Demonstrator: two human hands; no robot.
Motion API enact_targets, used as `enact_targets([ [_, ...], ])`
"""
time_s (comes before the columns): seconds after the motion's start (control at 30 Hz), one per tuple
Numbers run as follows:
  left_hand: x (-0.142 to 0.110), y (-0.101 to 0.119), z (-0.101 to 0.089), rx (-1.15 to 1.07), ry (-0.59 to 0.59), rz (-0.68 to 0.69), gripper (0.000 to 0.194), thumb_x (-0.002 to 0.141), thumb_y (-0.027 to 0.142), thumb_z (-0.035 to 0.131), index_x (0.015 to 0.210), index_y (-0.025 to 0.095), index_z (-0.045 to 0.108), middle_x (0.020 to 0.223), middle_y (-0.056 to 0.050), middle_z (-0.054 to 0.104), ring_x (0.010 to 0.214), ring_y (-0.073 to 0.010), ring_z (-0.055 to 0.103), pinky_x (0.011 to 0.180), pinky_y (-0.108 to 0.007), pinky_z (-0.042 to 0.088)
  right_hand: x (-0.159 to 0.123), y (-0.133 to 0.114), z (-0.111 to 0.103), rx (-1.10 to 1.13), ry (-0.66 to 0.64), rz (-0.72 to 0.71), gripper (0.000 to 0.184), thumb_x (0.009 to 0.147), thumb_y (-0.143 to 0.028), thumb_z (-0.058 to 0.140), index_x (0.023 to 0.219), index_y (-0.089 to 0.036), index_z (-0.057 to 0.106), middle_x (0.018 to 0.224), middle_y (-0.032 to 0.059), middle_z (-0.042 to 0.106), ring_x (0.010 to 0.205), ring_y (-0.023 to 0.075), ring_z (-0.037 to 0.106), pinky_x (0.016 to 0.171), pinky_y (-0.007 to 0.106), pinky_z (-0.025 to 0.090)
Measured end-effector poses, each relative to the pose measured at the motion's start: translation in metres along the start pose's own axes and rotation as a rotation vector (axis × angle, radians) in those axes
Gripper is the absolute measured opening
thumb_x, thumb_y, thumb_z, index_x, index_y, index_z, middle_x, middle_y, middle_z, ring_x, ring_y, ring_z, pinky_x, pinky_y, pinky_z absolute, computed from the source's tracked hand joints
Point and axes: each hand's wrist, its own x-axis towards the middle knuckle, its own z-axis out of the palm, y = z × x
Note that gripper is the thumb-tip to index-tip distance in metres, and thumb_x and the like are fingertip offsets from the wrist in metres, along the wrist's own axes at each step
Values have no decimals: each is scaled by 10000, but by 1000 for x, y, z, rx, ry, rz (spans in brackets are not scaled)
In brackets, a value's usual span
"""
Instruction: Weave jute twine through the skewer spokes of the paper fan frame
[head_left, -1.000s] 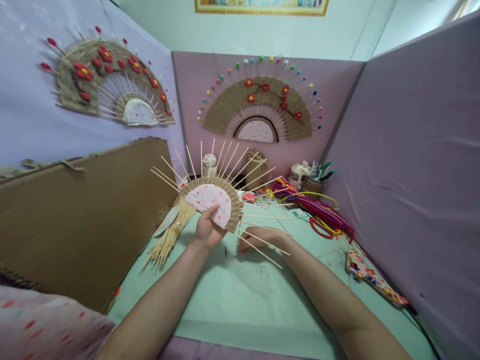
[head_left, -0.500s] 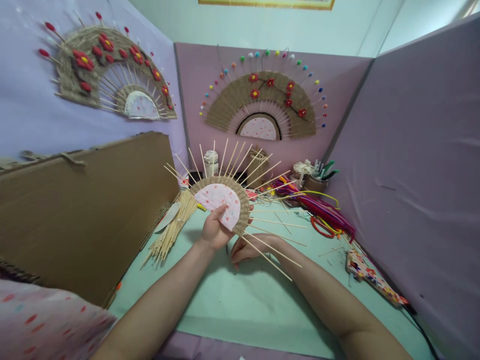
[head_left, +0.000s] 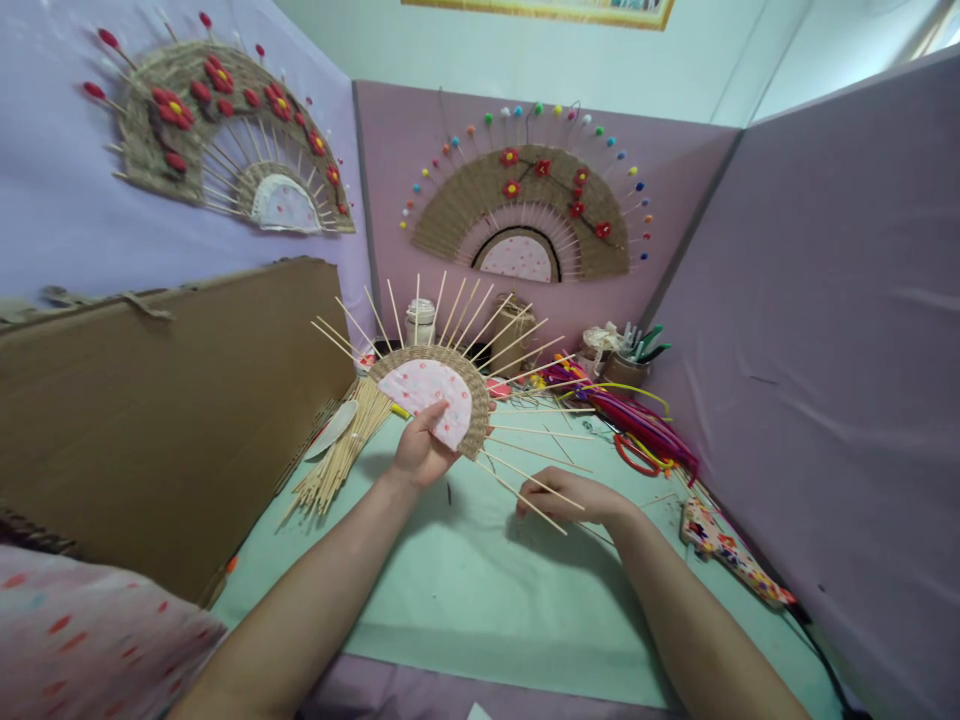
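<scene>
My left hand (head_left: 426, 447) grips a half-made woven fan (head_left: 478, 405) by its lower edge, thumb on the front. The fan has a half-round of pink spotted cloth (head_left: 431, 388), a band of woven twine around it and bare bamboo sticks spreading outward. My right hand (head_left: 566, 495) is just above the table behind the lowest sticks, its fingers curled and partly covered by them. A thin stick end shows below the right wrist; whether the hand holds it I cannot tell. Left of the fan lies a bundle of bamboo sticks (head_left: 334, 470).
A cardboard sheet (head_left: 172, 400) stands at left. Finished fans hang on the left wall (head_left: 161, 130) and back wall (head_left: 450, 220). Jars (head_left: 517, 335), red-handled scissors (head_left: 637, 455), purple pipe cleaners (head_left: 630, 410) and a floral glue gun (head_left: 731, 550) with a cord line the back and right.
My right hand has moved right, away from beneath the fan and my left hand. The fan and left hand appear slightly further left, as the whole view has shifted a little.
</scene>
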Motion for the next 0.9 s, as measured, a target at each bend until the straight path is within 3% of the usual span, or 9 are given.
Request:
enact_targets([
  [0.13, 4, -2, -5, 32, 68, 62, 419, 815, 203, 453, 1198, 41, 509, 993, -164, 680, 940, -269, 633, 914, -452, 428, -25, 12, -7, 144, 189, 29, 381, 795, -479, 485, 854, -130, 627, 589, -13, 465, 529, 85, 389, 493, 200, 322],
  [0.27, 8, -4, -10, 72, 80, 67, 387, 806, 207, 471, 1129, 8, 547, 994, -195, 672, 953, -281, 627, 906, -446, 439, -35, 13, -10, 149, 337, 57, 375, 792, -496, 487, 828, -136, 588, 631, -2, 476, 559, 92, 402, 501, 206, 318],
  [0.67, 11, 1, -11, 83, 125, 142, 344, 804, 168, 456, 1112, 68, 571, 1000, -156, 680, 1011, -254, 608, 914, -421, 443, -46, 11, -12, 152, 326, 53, 349, 810, -481, 469, 731, -150, 543, 631, 2, 519, 503, 75, 387, 478, 210, 308],
  [0.9, 11, 0, 4, 20, 143, 181, 379, 799, 187, 490, 1162, 93, 544, 1036, -140, 671, 1030, -257, 597, 902, -424, 452, -46, 12, -13, 90, 278, -7, 295, 788, -427, 508, 713, -150, 578, 625, 9, 542, 555, 98, 432, 524, 216, 339],
])
